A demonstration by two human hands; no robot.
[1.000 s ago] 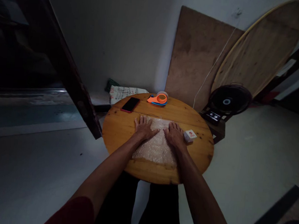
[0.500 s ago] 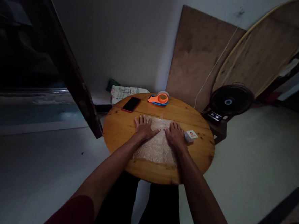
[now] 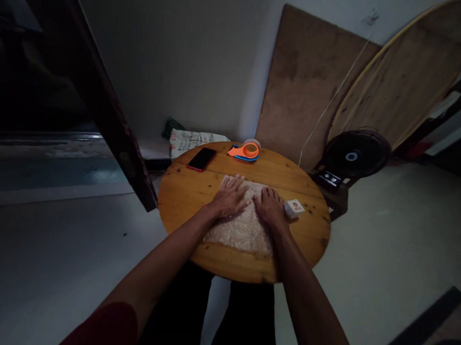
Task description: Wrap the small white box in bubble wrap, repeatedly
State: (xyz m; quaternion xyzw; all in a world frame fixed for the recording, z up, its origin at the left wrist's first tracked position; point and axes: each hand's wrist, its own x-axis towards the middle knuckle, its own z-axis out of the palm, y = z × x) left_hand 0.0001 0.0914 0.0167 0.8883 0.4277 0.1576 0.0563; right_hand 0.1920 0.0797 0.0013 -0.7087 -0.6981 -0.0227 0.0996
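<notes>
Bubble wrap, a clear flat sheet, lies at the frame's centre on a round yellow-brown wooden table. My left hand and right hand rest palm-down on it, gripping nothing, the right just beside a small white red-marked box. Toward upper centre sit an orange-and-blue tape dispenser and a black, red-edged phone.

A brown board leans against the wall (rather dimly lit)
</notes>
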